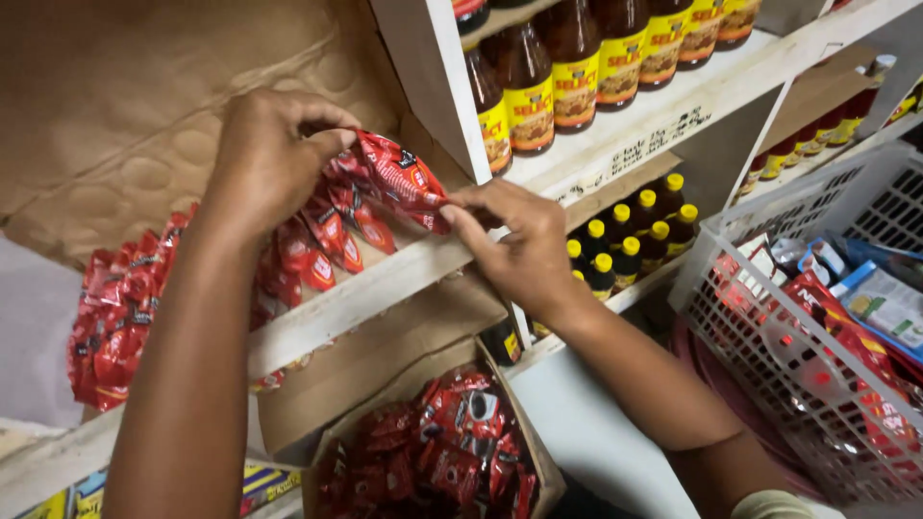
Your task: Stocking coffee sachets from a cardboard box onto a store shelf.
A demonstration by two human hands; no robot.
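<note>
White shelf (404, 274) carries strung red sachets. Left hand (264, 159) pinches the sachet strip (399, 178) at its far-left end, right hand (514, 240) grips its right end; long axis runs left-right between them.

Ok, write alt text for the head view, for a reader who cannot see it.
Two bare hands, left hand and right hand, hold a strip of red sachets over a white wooden shelf. More red sachets fill a cardboard box below; sauce bottles stand above right, and a white plastic basket of packets sits at far right.
</note>
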